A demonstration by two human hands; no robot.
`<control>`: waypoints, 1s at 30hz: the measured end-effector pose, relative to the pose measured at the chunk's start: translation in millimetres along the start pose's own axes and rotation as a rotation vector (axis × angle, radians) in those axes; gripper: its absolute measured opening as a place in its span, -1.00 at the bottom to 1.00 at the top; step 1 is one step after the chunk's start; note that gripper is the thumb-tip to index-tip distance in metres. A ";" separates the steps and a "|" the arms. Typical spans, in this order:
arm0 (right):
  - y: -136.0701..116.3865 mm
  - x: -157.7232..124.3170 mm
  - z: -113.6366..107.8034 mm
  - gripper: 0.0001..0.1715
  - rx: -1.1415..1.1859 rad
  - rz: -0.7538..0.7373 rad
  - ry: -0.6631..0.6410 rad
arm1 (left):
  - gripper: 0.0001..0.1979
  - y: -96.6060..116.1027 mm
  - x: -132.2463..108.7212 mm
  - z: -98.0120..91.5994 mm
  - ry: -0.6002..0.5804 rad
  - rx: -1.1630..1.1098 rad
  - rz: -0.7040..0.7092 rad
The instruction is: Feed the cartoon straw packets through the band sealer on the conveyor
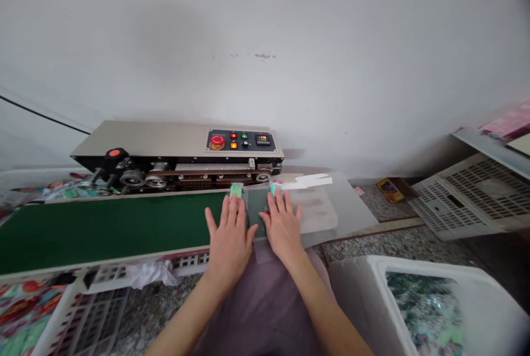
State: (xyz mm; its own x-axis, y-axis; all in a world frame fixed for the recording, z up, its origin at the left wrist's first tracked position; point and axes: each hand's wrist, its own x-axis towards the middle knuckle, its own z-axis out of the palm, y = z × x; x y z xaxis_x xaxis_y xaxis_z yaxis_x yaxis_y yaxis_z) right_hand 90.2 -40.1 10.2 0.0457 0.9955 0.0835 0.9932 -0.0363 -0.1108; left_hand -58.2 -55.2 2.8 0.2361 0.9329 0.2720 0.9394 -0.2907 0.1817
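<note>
My left hand (230, 237) lies spread over the right end of the green conveyor belt (124, 229). Its fingertips touch or cover the lower part of a small green packet (236, 190), whose top edge points at the sealing machine (174, 141). To the right, my right hand (284, 229) rests with outstretched fingers on a second small packet (274, 186), pink and green at its top. Most of that packet is hidden under the fingers. Beneath this hand, a clear plastic sheet (351, 210) extends rightward from the belt. Neither hand grips anything.
White strips (312, 181) lie on the sheet's back edge. The machine's control panel (242, 141) has a red stop button and lit switches. A white foam box (372, 290) holding packets stands at lower right; a crate (464, 196) stands behind. Another crate (68, 312) with packets is at lower left.
</note>
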 end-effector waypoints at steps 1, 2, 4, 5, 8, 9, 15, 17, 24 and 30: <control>-3.1 -0.6 0.4 -0.37 0.014 -0.013 0.001 | -0.42 -8.6 -11.5 -3.5 0.030 0.007 0.024; -5.7 -1.3 0.7 -0.37 0.025 -0.027 0.003 | -0.44 -17.3 -24.4 -6.6 0.058 0.013 0.047; -9.6 -2.4 1.5 -0.37 0.041 -0.055 0.009 | -0.47 -34.6 -52.3 -11.0 0.091 0.024 0.098; -11.5 -2.4 2.1 -0.37 0.047 -0.069 0.012 | -0.49 -43.1 -66.3 -12.5 0.107 0.029 0.113; -21.8 2.0 5.3 -0.36 0.070 -0.106 0.013 | -0.49 -65.9 -103.9 -15.5 0.163 0.033 0.150; -27.9 4.6 6.8 -0.36 0.081 -0.119 0.012 | -0.48 -71.8 -114.3 -16.7 0.174 0.036 0.154; -82.5 4.2 5.0 -0.33 0.186 -0.263 0.016 | -0.45 -84.4 -159.0 -22.7 0.159 0.062 0.150; -90.9 -8.7 -3.2 -0.39 0.216 -0.311 0.048 | -0.49 -85.0 -169.8 -20.3 0.141 0.084 0.148; -24.6 -66.5 -17.5 -0.49 0.248 -0.255 0.286 | -0.55 -95.8 -192.8 -8.3 -0.028 0.066 0.086; 68.1 -130.0 -10.1 -0.40 0.496 -0.035 0.436 | -0.54 -108.2 -197.6 -21.7 -0.337 -0.135 -0.111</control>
State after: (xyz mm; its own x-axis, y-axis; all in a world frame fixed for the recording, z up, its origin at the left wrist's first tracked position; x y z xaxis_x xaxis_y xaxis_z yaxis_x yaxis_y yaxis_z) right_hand 153.0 -172.9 1.9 0.1571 0.8644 0.4776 0.8322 0.1445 -0.5353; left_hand -211.9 -212.7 -50.1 0.2244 0.9713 -0.0785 0.9281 -0.1884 0.3212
